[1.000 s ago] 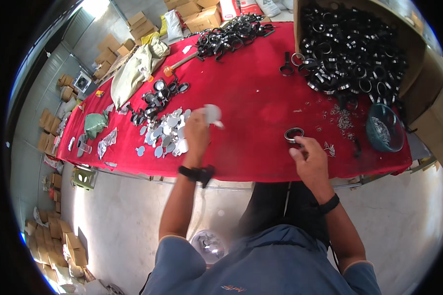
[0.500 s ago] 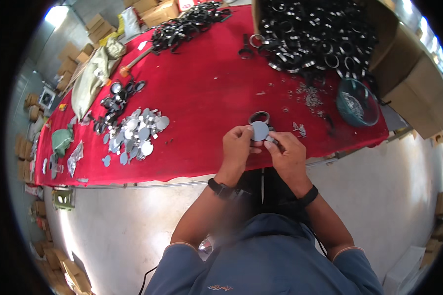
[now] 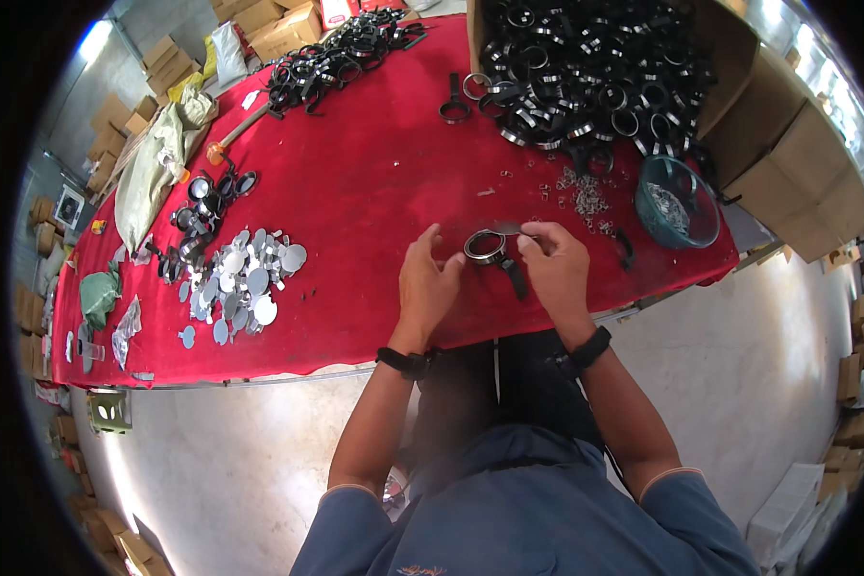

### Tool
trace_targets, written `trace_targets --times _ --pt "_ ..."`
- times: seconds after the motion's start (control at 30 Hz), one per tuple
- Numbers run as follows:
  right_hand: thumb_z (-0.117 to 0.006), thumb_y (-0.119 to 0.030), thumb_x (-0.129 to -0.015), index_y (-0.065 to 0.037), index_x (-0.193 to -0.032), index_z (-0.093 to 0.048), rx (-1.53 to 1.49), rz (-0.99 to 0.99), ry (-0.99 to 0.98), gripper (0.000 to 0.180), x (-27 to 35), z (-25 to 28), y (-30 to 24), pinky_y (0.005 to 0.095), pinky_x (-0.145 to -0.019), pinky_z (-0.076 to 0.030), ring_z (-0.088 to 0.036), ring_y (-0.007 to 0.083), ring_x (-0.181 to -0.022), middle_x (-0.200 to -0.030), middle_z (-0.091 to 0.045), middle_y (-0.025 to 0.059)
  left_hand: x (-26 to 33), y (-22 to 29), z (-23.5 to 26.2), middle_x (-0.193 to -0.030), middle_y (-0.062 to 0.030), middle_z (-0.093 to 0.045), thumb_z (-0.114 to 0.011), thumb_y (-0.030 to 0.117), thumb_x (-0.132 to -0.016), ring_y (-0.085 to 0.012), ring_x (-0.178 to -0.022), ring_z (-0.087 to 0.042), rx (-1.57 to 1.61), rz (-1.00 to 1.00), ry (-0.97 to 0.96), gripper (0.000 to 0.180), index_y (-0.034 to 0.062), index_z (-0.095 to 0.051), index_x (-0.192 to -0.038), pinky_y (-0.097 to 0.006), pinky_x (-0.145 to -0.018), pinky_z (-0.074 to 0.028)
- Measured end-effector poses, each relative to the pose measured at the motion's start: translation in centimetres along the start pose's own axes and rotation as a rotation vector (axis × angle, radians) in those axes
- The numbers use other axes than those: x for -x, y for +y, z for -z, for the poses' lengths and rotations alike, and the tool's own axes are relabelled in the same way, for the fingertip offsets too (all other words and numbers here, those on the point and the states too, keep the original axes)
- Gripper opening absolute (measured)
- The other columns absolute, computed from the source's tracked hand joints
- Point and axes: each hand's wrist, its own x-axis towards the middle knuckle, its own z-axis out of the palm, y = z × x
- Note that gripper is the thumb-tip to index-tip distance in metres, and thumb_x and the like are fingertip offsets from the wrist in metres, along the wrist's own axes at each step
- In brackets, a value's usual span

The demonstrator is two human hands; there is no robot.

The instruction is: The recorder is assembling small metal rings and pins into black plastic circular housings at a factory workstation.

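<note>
Head view: A red-clothed table (image 3: 355, 182) spans the upper frame, a cardboard box (image 3: 787, 144) with heaped black rings (image 3: 586, 86) at upper right. Pale discs (image 3: 257, 281) lie piled left of center; a teal bowl (image 3: 706, 219) holding small metal bits sits at right. Near center, the left hand (image 3: 430, 286) is open, thumb and fingers parted, just left of a stemmed ring (image 3: 488, 261) on the cloth. The right hand (image 3: 559, 274) pinches a thin gray disc (image 3: 505, 229), nearly edge-on, at the ring's upper right.
</note>
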Motion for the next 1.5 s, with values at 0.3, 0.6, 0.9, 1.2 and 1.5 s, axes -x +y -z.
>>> trace_targets --times 0.3,0.6,0.9,1.2,1.5 --pt "-0.075 -0.007 -0.092 0.000 -0.106 -0.079 0.703 0.483 0.000 0.016 0.9 -3.4 0.7 0.0470 -0.091 -0.058 -0.073 0.0383 -0.101 -0.104 -0.076 0.0173 -0.4 -0.5 -3.0 -0.144 -0.0220 -0.068 -0.080 0.005 -0.097 -0.0224 -0.113 -0.077 0.436 0.117 -0.153 0.063 -0.0067 -0.054 -0.154 -0.033 -0.091 -0.064" --pt "-0.071 -0.009 -0.096 -0.001 -0.108 -0.081 0.666 0.407 -0.024 0.017 1.3 -2.3 0.6 0.0477 -0.087 -0.058 -0.074 0.0374 -0.098 -0.105 -0.075 0.0157 0.3 0.5 -2.8 -0.132 -0.0196 -0.075 -0.082 0.011 -0.097 -0.0231 -0.113 -0.077 0.392 0.109 -0.083 0.053 -0.0035 -0.065 -0.145 -0.034 -0.097 -0.061" --pt "-0.072 -0.006 -0.096 -0.001 -0.105 -0.082 0.676 0.435 -0.039 0.014 1.0 -2.2 0.5 0.0480 -0.084 -0.058 -0.074 0.0384 -0.092 -0.102 -0.075 0.0171 0.5 0.5 -2.9 -0.126 -0.0130 -0.079 -0.082 0.009 -0.097 -0.0195 -0.110 -0.078 0.377 0.084 -0.079 0.046 0.0006 -0.071 -0.141 -0.033 -0.095 -0.061" --pt "-0.072 -0.016 -0.101 0.001 -0.102 -0.080 0.686 0.425 -0.099 0.019 1.0 -1.2 0.2 0.0456 -0.083 -0.058 -0.074 0.0372 -0.093 -0.100 -0.075 0.0186 0.6 -0.3 -3.4 -0.134 -0.0155 -0.076 -0.080 0.006 -0.098 -0.0214 -0.116 -0.077 0.269 -0.073 -0.048 0.037 0.0005 -0.075 -0.134 -0.034 -0.100 -0.062" --pt "-0.074 -0.018 -0.103 0.007 -0.117 -0.073 -0.058 -0.423 -0.355 0.028 -1.2 2.0 0.8 0.0366 -0.076 -0.060 -0.076 0.0216 -0.095 -0.103 -0.079 0.0145 3.1 3.9 -0.8 -0.148 -0.0174 -0.069 -0.078 0.000 -0.096 -0.0238 -0.121 -0.075 0.126 -0.352 -0.043 0.038 -0.0012 -0.073 -0.134 -0.036 -0.098 -0.064"
